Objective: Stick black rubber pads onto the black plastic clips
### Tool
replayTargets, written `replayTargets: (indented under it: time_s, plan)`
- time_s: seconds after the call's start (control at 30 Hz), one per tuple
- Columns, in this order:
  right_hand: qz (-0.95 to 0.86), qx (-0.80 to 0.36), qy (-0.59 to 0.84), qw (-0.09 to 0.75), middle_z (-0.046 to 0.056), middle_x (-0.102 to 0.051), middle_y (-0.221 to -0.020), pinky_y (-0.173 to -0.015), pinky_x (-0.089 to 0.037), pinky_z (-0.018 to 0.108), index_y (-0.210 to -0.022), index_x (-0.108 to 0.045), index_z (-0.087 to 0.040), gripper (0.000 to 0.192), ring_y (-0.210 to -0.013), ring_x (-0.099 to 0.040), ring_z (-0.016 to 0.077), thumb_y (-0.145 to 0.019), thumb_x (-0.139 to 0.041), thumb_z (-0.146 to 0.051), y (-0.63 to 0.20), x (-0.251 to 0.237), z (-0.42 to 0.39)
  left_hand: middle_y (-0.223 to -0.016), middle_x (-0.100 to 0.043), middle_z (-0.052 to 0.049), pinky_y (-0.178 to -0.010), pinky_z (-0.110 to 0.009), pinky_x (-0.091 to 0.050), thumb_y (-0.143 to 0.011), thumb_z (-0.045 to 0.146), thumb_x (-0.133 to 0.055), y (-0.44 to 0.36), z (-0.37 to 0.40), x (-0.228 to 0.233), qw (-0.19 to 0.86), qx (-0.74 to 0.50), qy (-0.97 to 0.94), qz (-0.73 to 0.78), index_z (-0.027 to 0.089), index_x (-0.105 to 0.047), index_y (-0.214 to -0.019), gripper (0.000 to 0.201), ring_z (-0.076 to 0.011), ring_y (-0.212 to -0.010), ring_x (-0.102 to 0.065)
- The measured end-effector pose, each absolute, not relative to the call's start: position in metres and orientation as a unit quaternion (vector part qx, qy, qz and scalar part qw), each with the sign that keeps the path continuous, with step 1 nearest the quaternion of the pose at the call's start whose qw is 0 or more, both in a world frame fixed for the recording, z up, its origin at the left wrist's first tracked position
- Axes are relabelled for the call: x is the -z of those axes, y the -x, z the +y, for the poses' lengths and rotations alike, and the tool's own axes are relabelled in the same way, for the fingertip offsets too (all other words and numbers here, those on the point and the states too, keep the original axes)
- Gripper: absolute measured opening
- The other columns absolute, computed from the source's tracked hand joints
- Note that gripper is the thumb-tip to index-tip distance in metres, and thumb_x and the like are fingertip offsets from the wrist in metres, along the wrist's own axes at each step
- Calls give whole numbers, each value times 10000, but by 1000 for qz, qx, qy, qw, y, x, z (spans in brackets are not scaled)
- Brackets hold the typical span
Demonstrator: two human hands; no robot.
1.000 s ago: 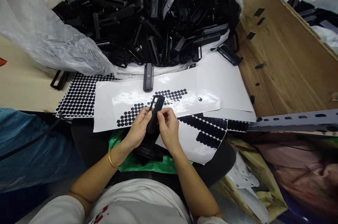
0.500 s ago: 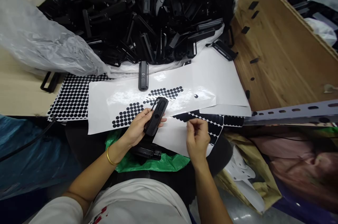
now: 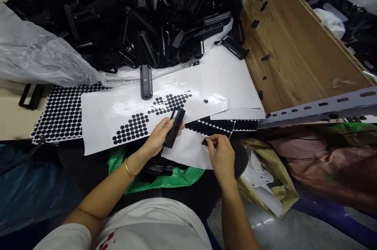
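Note:
In my left hand (image 3: pixel 159 136) is a long black plastic part (image 3: pixel 174 128), tilted, with a ribbed face and an open slot along one side. My right hand (image 3: pixel 221 155) is closed in a pinch on a small black sticker (image 3: pixel 205 141) at its fingertips, above a white backing sheet (image 3: pixel 188 149). Just beyond that hand lies a sheet of larger black stickers (image 3: pixel 213 125). A glossy white sheet (image 3: pixel 100 116) bearing groups of black dots lies past my left hand. One more black part (image 3: pixel 146 81) rests on its far edge.
A large heap of black plastic parts (image 3: pixel 118 22) in clear plastic wrap (image 3: pixel 44 53) fills the back. Another dot sheet (image 3: pixel 63 110) lies left. A wooden board (image 3: pixel 285 34) and perforated metal rail (image 3: pixel 324 103) bound the right. Green plastic (image 3: pixel 179 179) lies below the sheets.
The view has shifted, so the scene sits further left. A small black sticker now shows at my right fingertips. My left hand keeps hold of the same part, turned a little.

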State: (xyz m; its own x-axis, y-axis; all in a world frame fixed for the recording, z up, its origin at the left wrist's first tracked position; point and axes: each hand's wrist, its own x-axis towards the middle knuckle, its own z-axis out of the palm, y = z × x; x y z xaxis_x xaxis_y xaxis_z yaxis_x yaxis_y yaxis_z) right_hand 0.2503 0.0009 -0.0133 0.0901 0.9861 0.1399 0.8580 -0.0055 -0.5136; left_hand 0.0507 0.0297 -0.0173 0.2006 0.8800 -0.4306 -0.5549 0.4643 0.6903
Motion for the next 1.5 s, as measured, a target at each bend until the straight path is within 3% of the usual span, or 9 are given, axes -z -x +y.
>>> replayTargets:
  time_s: [0.13,0.3,0.43,0.8,1.3,1.5]
  plan:
    - [-652,-257,661,268,5,-533,-676,-554,-379,271,-686,-512,-207,174,-572,-476,133,-826,-521,-310,-249,-11,2,-1087,-671,-91,-967,-429,-472,-862,309,-578,-49,28,13,759,-471,-195,406,164,-537,-938,169,-217,-1032,-649]
    - [-539,-483,585,365,-36,-471,-607,-476,-324,232,-723,-491,-207,194,-501,-396,93,-823,-534,-368,-217,-26,12,-1084,-667,-90,-841,-416,-545,-849,326,-591,-44,19,6,791,-431,-198,386,197,-512,-1115,306,-234,-940,-682]
    - [-478,-559,543,405,-46,-458,-591,-433,-286,215,-715,-476,-204,249,-470,-357,74,-789,-574,-421,-192,-19,26,-1050,-678,-87,-766,-368,-567,-829,374,-611,-38,13,4,798,-409,-211,388,214,-508,-1155,378,-233,-903,-691]
    - [-507,-529,566,378,-48,-433,-591,-453,-315,220,-705,-489,-204,181,-504,-383,90,-786,-543,-357,-177,-17,33,-1120,-666,-85,-781,-370,-566,-808,383,-629,-31,5,0,789,-413,-213,403,230,-527,-1165,402,-236,-902,-690]
    - [-545,-464,580,390,-27,-520,-631,-503,-430,236,-725,-490,-206,160,-549,-501,114,-813,-517,-336,-166,-9,29,-958,-694,-50,-790,-361,-557,-796,390,-627,-34,3,0,759,-433,-222,433,213,-551,-1147,400,-216,-857,-678]
    - [-529,-475,585,390,-31,-505,-624,-475,-428,228,-726,-480,-209,163,-531,-494,111,-816,-512,-342,-163,-10,28,-919,-670,-40,-694,-316,-565,-759,314,-671,-38,3,1,723,-439,-269,460,211,-541,-1143,418,-192,-800,-664]
